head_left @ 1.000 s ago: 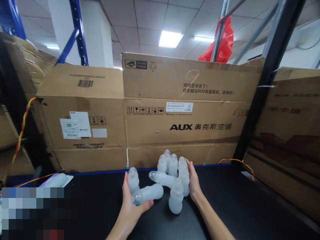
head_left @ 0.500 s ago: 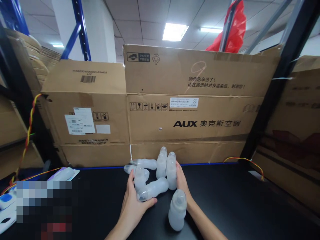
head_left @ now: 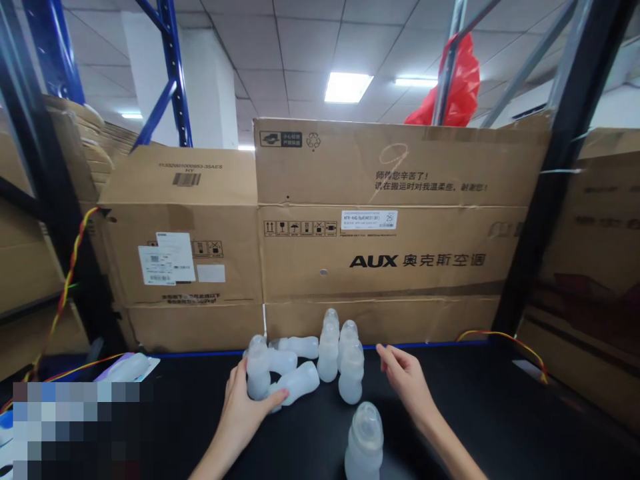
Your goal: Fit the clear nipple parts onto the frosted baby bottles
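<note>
Several translucent white baby bottles with clear domed caps are grouped on a black tabletop (head_left: 200,427). My left hand (head_left: 240,407) curls around an upright baby bottle (head_left: 258,373) at the group's left side, its thumb lying across a tipped-over bottle (head_left: 303,382). Behind these, a bottle lying on its side (head_left: 303,347) is partly covered. To the right stand upright bottles, among them one further back (head_left: 329,353) and one closer (head_left: 351,380). Nearest me stands a single bottle (head_left: 365,443), cut by the lower edge. My right hand (head_left: 405,380) hovers right of the group, fingers folded together and holding nothing.
A large cardboard sheet marked AUX (head_left: 425,287) walls off the back, beside a cardboard panel with labels (head_left: 190,327). Dark posts flank both sides. A yellow-red wire (head_left: 500,333) runs at back right; packaged items (head_left: 133,367) and a blurred patch occupy the left.
My right hand has left the standing bottles and moved right. The bottle at my left hand, leaning before, is now upright and further left. The view has tilted up slightly.
</note>
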### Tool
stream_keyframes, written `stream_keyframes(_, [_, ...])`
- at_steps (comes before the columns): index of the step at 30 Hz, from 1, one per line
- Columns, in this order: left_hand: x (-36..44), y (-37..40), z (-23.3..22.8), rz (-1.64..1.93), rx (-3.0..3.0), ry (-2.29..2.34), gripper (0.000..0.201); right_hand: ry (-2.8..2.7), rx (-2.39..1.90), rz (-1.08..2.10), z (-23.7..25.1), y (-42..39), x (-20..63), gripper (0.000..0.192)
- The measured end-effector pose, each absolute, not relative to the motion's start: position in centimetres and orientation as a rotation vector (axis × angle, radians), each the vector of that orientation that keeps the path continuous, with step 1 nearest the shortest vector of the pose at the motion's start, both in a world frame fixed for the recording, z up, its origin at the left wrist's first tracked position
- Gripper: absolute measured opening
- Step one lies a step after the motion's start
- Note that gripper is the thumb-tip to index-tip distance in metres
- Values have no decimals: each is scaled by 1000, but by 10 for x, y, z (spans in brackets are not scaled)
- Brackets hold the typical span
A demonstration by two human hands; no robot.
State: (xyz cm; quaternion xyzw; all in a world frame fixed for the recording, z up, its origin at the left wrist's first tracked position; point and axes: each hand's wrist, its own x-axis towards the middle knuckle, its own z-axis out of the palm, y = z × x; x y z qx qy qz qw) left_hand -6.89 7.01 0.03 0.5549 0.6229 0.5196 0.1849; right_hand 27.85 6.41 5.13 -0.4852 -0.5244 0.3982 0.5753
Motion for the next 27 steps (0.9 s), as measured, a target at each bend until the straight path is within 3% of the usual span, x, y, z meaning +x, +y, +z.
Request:
stream_keyframes(4, [-83, 75, 10, 1473, 1538, 1841, 91, -1491, -1042, 1484, 62, 52, 296, 54])
stream_keyframes(7, [-94, 79, 15, 1524, 1511, 1928, 98, -1604, -823, 1828, 67, 42, 296, 79])
stream_keyframes(8, [-97, 80, 17, 1537, 1496, 1953, 101, -1634, -798, 1848, 68, 39, 293, 79])
stream_keyframes(11, [-107, 85, 18, 1566, 1453, 1991, 102, -1743, -838, 1817, 69, 36, 281, 60])
stream_keyframes(16, [-110, 85, 17, 1556, 1441, 1927, 89, -1770, -923, 1659, 71, 41, 286, 43])
stream_keyframes(22, [-95, 71, 25, 1426, 1596, 1876, 82, -1474, -1038, 1354, 58, 55, 317, 47])
stream_keyframes(27, [-83, 61, 26, 1371, 1772, 1870, 66, -1097, -936, 1327, 39, 71, 310, 50])
